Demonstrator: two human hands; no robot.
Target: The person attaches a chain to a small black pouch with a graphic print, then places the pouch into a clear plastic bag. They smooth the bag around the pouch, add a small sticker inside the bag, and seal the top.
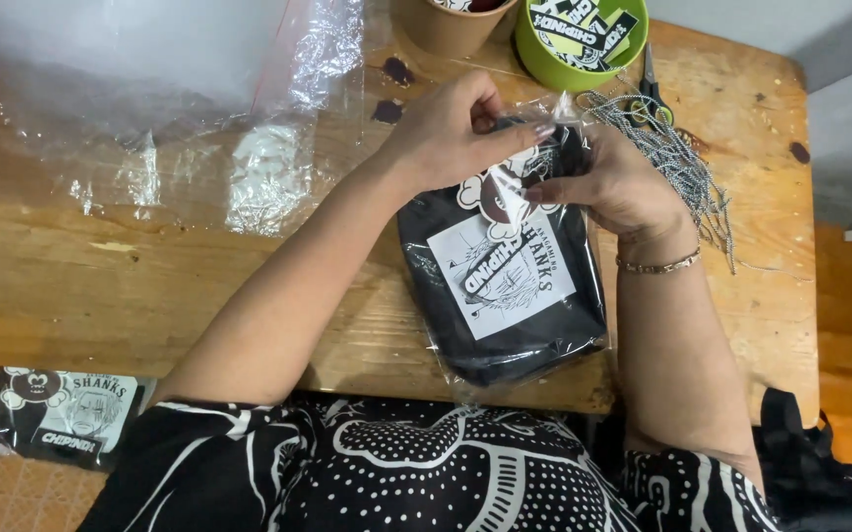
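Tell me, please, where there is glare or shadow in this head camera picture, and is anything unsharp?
In the head view, glare whitens the clear plastic sheets at top left; the bagged black garment under the left hand and right hand shows small glints on its wrap; soft shadow lies on the wooden table beneath the forearms; the ball chains look slightly soft.

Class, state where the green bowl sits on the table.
In the head view, the green bowl sits at the table's far edge, right of the brown cup and left of the scissors.
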